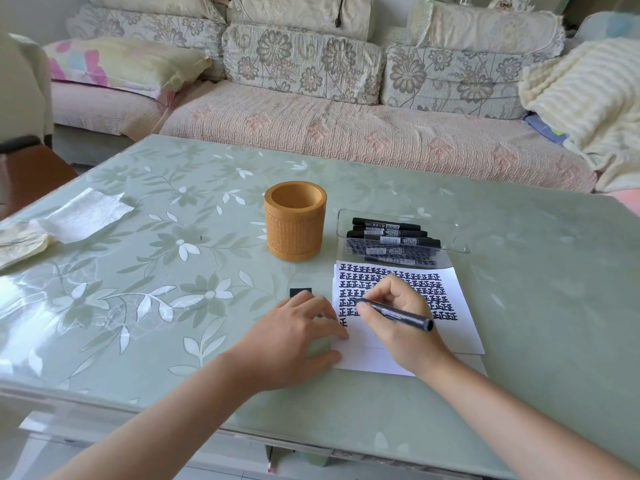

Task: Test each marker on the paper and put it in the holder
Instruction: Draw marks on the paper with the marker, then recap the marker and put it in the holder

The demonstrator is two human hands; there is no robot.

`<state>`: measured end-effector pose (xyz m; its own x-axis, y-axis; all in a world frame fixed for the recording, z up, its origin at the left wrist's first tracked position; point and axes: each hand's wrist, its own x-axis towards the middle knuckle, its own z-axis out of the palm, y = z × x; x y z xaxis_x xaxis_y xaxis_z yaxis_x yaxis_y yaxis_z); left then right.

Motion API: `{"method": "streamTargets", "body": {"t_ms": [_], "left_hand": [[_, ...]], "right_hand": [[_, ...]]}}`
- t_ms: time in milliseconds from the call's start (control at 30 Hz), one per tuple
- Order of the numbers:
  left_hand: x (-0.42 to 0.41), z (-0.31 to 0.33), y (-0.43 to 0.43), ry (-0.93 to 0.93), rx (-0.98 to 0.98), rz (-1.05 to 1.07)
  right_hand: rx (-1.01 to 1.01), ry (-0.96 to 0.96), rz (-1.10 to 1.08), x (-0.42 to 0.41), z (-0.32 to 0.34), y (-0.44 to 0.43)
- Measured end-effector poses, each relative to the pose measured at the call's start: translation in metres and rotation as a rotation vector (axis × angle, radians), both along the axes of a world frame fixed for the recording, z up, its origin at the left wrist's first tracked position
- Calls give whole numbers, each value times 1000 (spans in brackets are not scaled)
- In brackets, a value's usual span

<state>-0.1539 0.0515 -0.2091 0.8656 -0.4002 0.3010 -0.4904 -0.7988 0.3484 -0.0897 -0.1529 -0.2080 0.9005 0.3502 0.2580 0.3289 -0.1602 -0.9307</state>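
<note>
A white paper [460, 327] covered with rows of black marks lies on the green table. My right hand [398, 323] grips a black marker [398, 311], its tip down on the paper among the marks. My left hand [294, 337] rests flat on the paper's left edge, and a black marker cap [300, 291] shows just beyond its fingers. An orange-brown round holder [295, 225] stands upright left of the paper; nothing shows inside it. Several black markers [391, 242] lie in a clear tray [460, 249] just behind the paper.
Folded white tissue [85, 216] and a crumpled cloth [19, 242] lie at the table's left side. A floral sofa [346, 109] runs along the table's far edge. A brown stool [34, 174] stands at the left.
</note>
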Motion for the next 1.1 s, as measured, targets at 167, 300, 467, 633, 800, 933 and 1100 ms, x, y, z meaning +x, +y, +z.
{"method": "streamTargets", "body": {"t_ms": [167, 300, 467, 633, 800, 933, 1100], "left_hand": [[3, 5, -1, 33, -16, -1], [10, 13, 6, -84, -69, 99], [22, 11, 21, -41, 43, 369], [27, 10, 25, 33, 73, 442], [26, 18, 15, -16, -151, 411], [23, 23, 10, -65, -222, 318], [22, 26, 9, -73, -249, 286]], "right_hand": [[-94, -135, -41, 1, 10, -1], [-136, -45, 71, 9, 21, -8], [-128, 63, 156, 18, 35, -9], [-344, -28, 169, 16, 49, -13], [-397, -89, 90, 17, 52, -11], [-541, -241, 34, 19, 53, -13], [-670, -326, -3, 19, 49, -16]]}}
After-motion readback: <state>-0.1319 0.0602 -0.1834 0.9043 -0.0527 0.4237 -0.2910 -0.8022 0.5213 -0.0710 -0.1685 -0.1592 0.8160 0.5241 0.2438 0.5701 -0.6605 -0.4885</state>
